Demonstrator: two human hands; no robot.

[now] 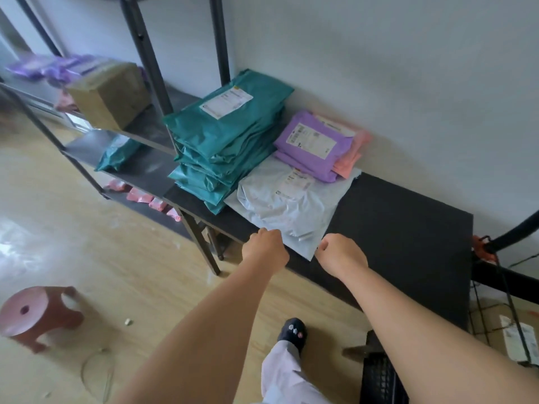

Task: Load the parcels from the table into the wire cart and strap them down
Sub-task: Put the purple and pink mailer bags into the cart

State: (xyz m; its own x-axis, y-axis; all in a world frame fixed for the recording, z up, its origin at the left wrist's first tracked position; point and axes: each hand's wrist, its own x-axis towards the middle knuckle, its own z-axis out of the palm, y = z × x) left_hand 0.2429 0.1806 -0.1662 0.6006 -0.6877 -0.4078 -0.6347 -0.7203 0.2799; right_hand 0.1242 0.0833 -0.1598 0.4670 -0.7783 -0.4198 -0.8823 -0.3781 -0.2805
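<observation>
Parcels in plastic mailer bags sit at the far left end of the black counter (pixel 393 225), against the white wall. A tall stack of teal mailers (pixel 230 141) is leftmost. To its right is a lower pile of purple mailers (pixel 315 144), with pink mailers (pixel 350 160) tucked beside and under it. A pale grey mailer (pixel 285 202) lies flat in front of both, reaching the counter's near edge.

Both arms stretch in from the bottom of the frame. The left grip (pixel 264 246) is curled closed at the grey mailer's near left edge, and the right grip (pixel 339 255) is curled closed at its near right corner. Each appears to pinch the bag, though the fingertips are hidden behind the knuckles.

At the right edge of the frame stands the wire cart (pixel 495 276), with a labelled cardboard box (pixel 516 339) inside it. A metal shelving rack (pixel 151 68) fills the upper left, and a pink plastic stool (pixel 38 313) stands on the floor at lower left.
</observation>
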